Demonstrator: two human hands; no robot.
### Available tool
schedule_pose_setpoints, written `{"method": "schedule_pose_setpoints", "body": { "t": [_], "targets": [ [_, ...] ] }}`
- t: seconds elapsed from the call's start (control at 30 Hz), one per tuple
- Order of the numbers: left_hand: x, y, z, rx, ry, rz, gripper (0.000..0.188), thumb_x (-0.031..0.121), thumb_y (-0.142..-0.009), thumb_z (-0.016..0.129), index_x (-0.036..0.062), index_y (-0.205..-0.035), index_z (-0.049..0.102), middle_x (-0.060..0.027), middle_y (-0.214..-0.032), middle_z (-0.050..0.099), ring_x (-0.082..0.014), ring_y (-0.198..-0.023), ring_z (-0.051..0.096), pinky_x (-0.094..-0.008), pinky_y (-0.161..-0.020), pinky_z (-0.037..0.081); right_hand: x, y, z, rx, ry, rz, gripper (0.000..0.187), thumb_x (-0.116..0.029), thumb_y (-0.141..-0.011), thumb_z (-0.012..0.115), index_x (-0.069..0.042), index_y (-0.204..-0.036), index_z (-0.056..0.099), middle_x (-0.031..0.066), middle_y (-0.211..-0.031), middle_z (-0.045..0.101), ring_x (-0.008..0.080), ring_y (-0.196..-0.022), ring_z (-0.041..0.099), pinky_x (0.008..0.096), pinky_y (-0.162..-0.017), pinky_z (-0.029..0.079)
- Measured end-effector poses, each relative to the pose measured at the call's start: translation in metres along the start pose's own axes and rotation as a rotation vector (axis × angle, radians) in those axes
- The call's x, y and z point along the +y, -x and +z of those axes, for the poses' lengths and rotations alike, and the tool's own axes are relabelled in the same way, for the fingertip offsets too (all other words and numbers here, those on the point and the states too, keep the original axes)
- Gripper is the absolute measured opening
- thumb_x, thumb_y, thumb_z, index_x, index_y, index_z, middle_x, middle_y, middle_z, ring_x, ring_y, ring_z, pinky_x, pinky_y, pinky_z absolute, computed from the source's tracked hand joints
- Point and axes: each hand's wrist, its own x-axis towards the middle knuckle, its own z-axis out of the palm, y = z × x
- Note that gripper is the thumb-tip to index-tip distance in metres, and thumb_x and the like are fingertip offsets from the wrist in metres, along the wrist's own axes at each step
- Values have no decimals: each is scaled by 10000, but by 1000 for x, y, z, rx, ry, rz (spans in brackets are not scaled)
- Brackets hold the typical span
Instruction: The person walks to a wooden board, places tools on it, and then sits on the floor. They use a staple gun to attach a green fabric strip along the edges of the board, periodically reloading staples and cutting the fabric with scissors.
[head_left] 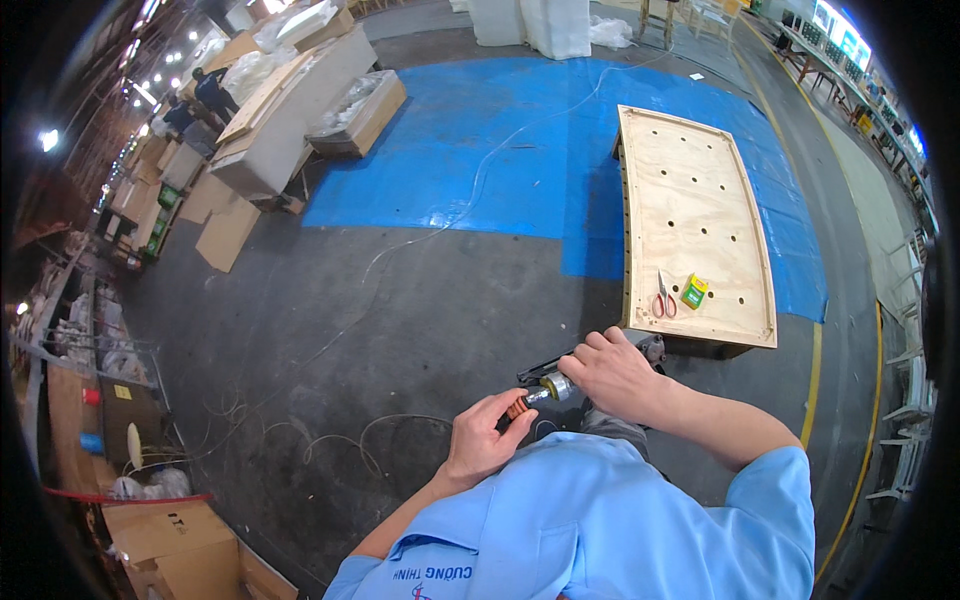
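A silver metal cylinder with a yellow band, part of a dark tool, lies between the person's hands, just in front of the light blue shirt. The right hand is curled over the tool from above; the left hand pinches an orange-and-black cylindrical fitting in line with the banded end. Just beyond the right hand, a long, pale plywood piece with round dark holes bears red-handled metal scissors and, right beside them, a small green-and-yellow box. A thin pale hose winds across the dark grey floor and a bright blue sheet.
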Motion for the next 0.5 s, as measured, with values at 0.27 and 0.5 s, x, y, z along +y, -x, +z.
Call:
{"method": "schedule_pose_setpoints", "body": {
  "t": [0.27, 0.5],
  "targets": [
    [-2, 1, 6, -127, -106, -14, 324, 181, -885, 805, 28, -1161, 733, -123, -906, 739, -224, -767, 716, -340, -700, 568, -8, 0, 1, -61, 52, -29, 108, -170, -865, 655, -110, -948, 624, 49, -887, 676, 240, -942, 624, 388, -825, 422],
    [-5, -1, 12, -157, -142, 38, 313, 252, -885, 800, 69, -1132, 743, -126, -890, 736, -283, -760, 727, -373, -670, 578, -14, 9, 11, -161, -9, 14, 134, -199, -903, 617, -79, -960, 633, 83, -916, 705, 255, -949, 643, 405, -811, 438]
  ]
}}
